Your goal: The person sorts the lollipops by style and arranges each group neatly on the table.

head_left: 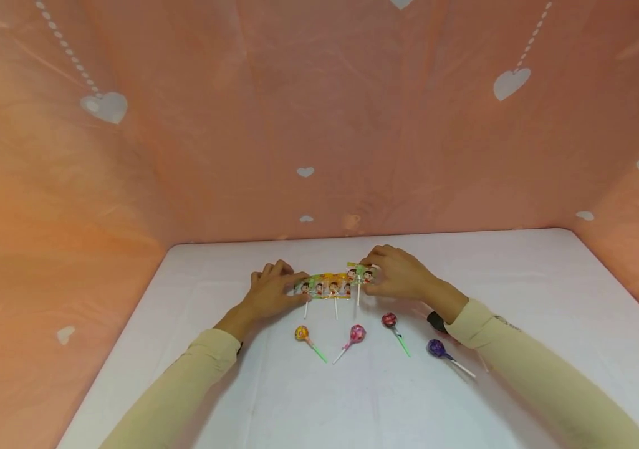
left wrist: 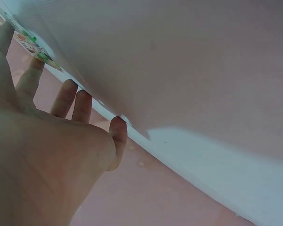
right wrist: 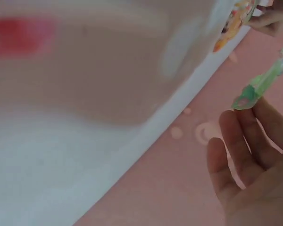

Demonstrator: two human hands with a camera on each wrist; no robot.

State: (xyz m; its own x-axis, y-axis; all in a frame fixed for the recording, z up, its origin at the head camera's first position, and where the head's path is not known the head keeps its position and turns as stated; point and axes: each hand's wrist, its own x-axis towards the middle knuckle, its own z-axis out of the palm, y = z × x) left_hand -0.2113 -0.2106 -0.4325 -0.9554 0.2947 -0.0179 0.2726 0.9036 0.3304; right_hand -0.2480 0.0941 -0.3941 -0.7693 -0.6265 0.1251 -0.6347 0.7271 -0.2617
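In the head view my right hand [head_left: 400,273] pinches a flat lollipop in a green-and-yellow printed wrapper [head_left: 360,274], its white stick pointing down. The right wrist view shows this green wrapper [right wrist: 254,92] edge-on at the fingertips, lifted off the table. My left hand [head_left: 271,292] rests with spread fingers at another green-wrapped flat lollipop [head_left: 305,287], thumb and forefinger touching its wrapper [left wrist: 30,44]. Between the hands an orange-wrapped flat lollipop [head_left: 334,287] lies beside the green one, both sticks toward me.
Nearer me lie round lollipops: a yellow one [head_left: 302,333], a pink one [head_left: 357,334], a dark red one [head_left: 389,320] and a purple one [head_left: 436,348]. Part of another stick [head_left: 484,362] shows beside the right sleeve. The white table [head_left: 308,411] meets a pink-orange cloth backdrop [head_left: 330,125] with hearts.
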